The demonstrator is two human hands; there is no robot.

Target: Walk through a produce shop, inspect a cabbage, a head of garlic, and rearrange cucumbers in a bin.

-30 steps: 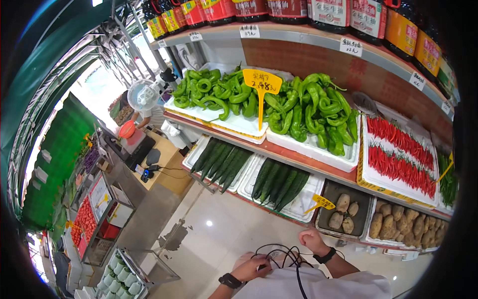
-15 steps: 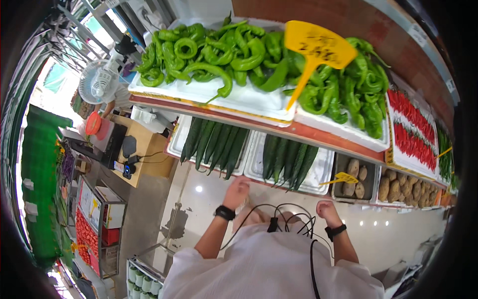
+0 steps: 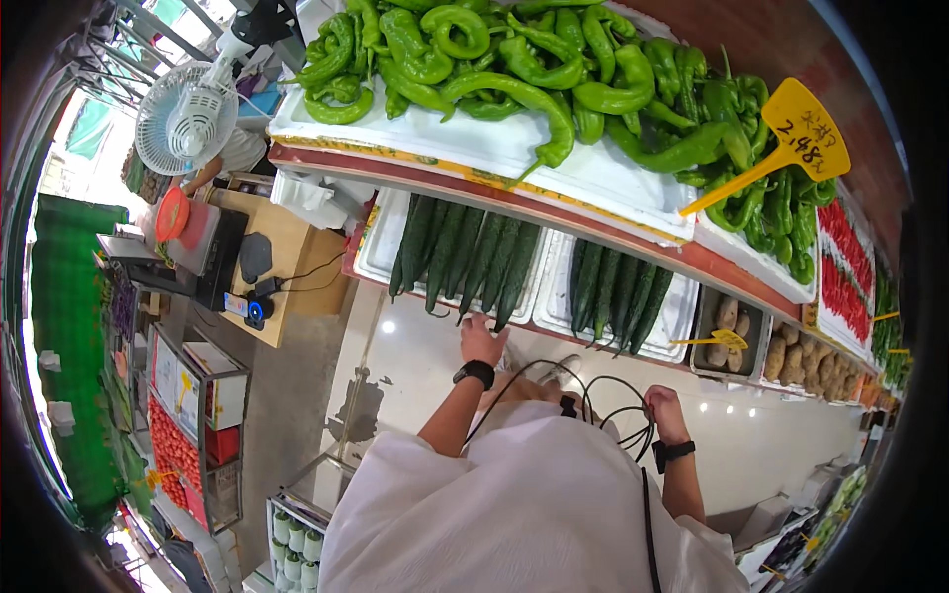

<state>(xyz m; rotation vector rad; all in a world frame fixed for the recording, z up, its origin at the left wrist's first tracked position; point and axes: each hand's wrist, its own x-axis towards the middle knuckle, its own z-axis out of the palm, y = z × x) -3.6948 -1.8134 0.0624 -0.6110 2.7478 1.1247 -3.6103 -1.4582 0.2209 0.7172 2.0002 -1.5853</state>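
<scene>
While reaching toward the cucumbers (image 3: 465,259) at twelve o'clock, left hand (image 3: 481,341) open, flat near the tray edge, gripping nothing. Right hand (image 3: 660,405) at three o'clock, grip state unclear. Black cable (image 3: 603,395) dangling between wrists: could snag and drag cucumbers off the tray.

Bright green peppers (image 3: 514,59) lay on white trays (image 3: 593,173) along a shelf with a red-brown edge (image 3: 554,212). Dark green cucumbers (image 3: 465,257) sat in white trays below. A yellow price sign (image 3: 806,128) carried black marks. Red chillies (image 3: 840,267) showed beside brown potatoes (image 3: 801,361). The person wore a white top (image 3: 524,514), black wristbands (image 3: 475,373) and black cables (image 3: 603,405). A white fan (image 3: 183,114) stood above a pale wooden desk (image 3: 287,267).
</scene>
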